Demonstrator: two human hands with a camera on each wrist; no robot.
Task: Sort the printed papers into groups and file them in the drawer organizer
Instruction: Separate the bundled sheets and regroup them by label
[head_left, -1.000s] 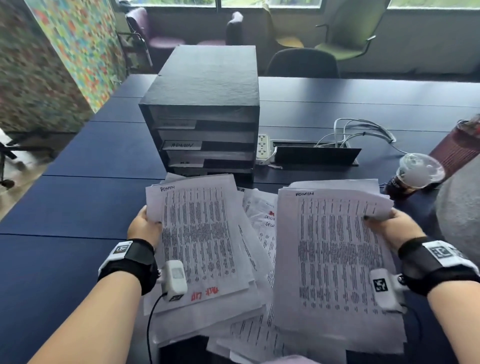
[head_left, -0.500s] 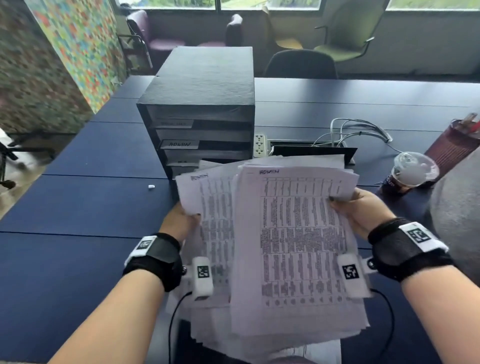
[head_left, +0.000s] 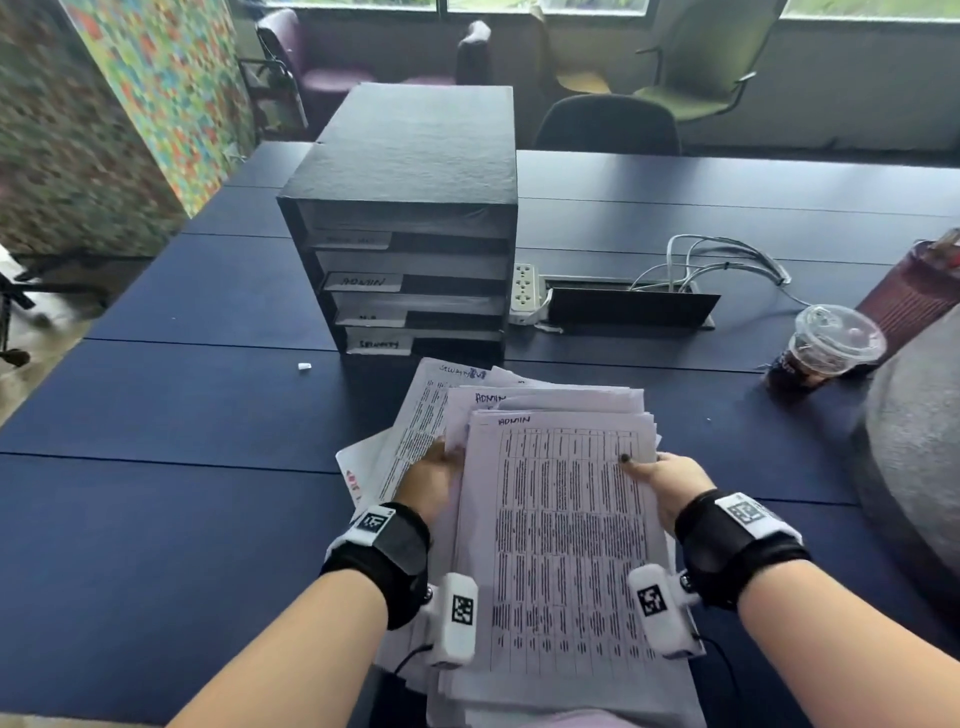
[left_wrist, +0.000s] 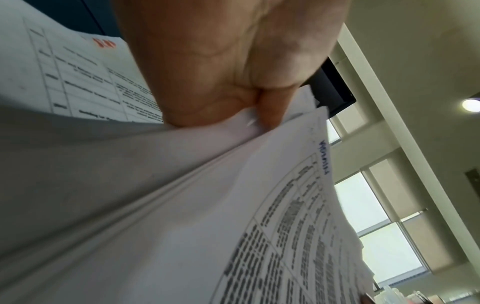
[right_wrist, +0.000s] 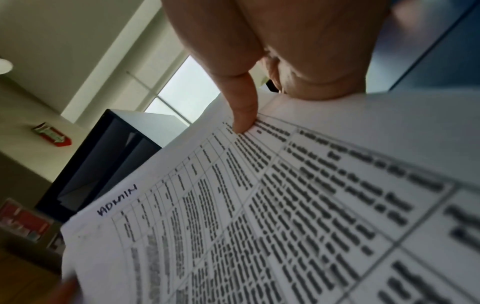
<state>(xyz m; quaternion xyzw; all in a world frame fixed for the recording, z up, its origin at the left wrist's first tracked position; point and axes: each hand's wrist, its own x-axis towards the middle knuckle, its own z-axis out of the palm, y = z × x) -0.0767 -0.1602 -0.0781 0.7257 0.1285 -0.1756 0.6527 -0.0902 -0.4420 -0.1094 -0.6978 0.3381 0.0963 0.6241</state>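
A thick stack of printed papers (head_left: 561, 545), its top sheet marked ADMIN, is held between both hands just above the dark blue table (head_left: 156, 493). My left hand (head_left: 431, 475) grips the stack's left edge; in the left wrist view the left hand (left_wrist: 226, 67) has its fingers tucked between sheets of the papers (left_wrist: 182, 205). My right hand (head_left: 665, 480) pinches the right edge, thumb on top, and the right hand (right_wrist: 272, 67) presses its thumb on the ADMIN sheet (right_wrist: 259, 216). More sheets fan out below at the left. The black drawer organizer (head_left: 410, 218) with labelled trays stands behind.
A lidded iced drink cup (head_left: 826, 348) stands at the right, beside a maroon bottle (head_left: 914, 291). A power strip (head_left: 524, 293), an open cable hatch (head_left: 628, 306) and white cables (head_left: 727, 260) lie right of the organizer. A grey rounded mass (head_left: 914, 457) fills the right edge. Chairs (head_left: 608, 124) stand beyond.
The two hands, each with its own ADMIN-marked bundle a second ago, have come together; the right bundle now lies on top of the left one as a single stack.
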